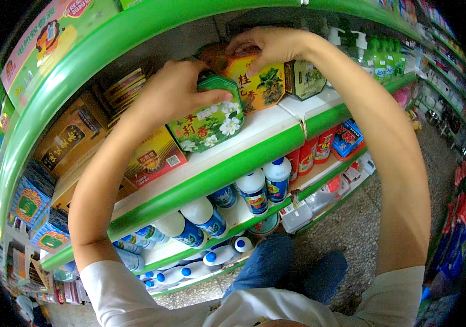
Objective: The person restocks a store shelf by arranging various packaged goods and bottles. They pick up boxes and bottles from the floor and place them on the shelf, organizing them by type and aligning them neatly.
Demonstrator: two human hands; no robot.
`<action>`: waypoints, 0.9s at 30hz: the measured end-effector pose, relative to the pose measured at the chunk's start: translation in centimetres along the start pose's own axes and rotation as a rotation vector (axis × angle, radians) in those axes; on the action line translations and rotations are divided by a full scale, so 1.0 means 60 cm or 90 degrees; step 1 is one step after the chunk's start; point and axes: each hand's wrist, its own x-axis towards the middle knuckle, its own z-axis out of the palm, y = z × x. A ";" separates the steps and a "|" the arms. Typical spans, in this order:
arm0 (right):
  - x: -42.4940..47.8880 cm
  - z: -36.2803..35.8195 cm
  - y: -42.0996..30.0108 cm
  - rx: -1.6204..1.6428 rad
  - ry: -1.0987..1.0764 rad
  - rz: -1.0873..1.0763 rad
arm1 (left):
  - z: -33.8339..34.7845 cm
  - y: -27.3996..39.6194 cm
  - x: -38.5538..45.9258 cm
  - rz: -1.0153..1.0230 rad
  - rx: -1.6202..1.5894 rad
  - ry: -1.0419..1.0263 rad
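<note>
On the white shelf, a green octagonal box (216, 122) printed with white flowers leans back. My left hand (179, 90) grips it, thumb across its front and fingers behind its top edge. Beside it, an orange octagonal box (263, 88) with leaf and blossom print is under my right hand (263, 43). The right thumb lies over its front; the other fingers curl above and behind it, their tips partly hidden in shadow. A dark green octagonal box (306, 79) stands just right of the orange one. Left of the green box sits a yellow and red carton (157, 153).
The green shelf edge (216, 167) runs below the boxes, another shelf rim (130, 45) above. Brown cartons (69, 131) stand left, pump bottles (361, 47) right. White-capped bottles (253, 190) and red bottles (308, 155) fill the shelf below. Speckled floor (351, 220) lies underneath.
</note>
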 end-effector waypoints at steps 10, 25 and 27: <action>0.005 -0.002 0.014 0.037 -0.013 0.020 | 0.006 -0.012 0.002 -0.045 -0.071 -0.042; -0.005 -0.001 0.011 0.049 -0.018 0.077 | -0.002 0.001 0.000 -0.082 -0.129 -0.073; -0.003 -0.001 0.010 0.045 -0.018 0.080 | 0.006 -0.009 0.004 -0.044 -0.087 -0.038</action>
